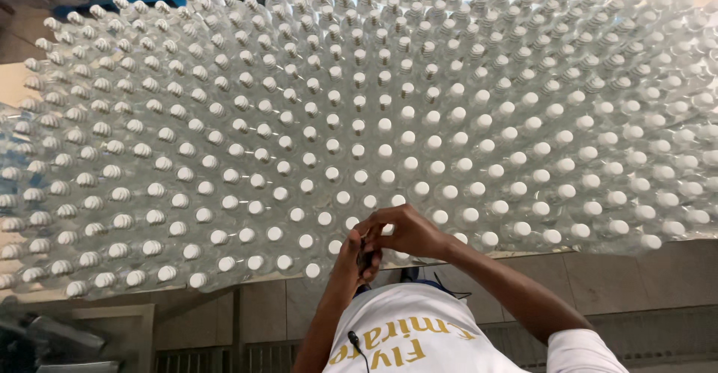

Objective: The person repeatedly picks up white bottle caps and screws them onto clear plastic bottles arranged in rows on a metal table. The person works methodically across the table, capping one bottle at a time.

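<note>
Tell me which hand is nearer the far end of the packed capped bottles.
Right. The right hand rests over the caps at the near edge of the bottles; the left hand sits just behind it, closer to the person's body.

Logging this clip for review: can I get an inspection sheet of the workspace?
Surface: table almost fully covered, only its near edge shows.
Job's things: clear capped bottles packed upright in rows.
Clutter: nothing seen.
Grippers: left hand and right hand meet at the near-edge bottles; what they grip is hidden.
Cables: thin black wire on the white shirt.
Surroundings: tiled floor below, blue crate beyond.
</note>
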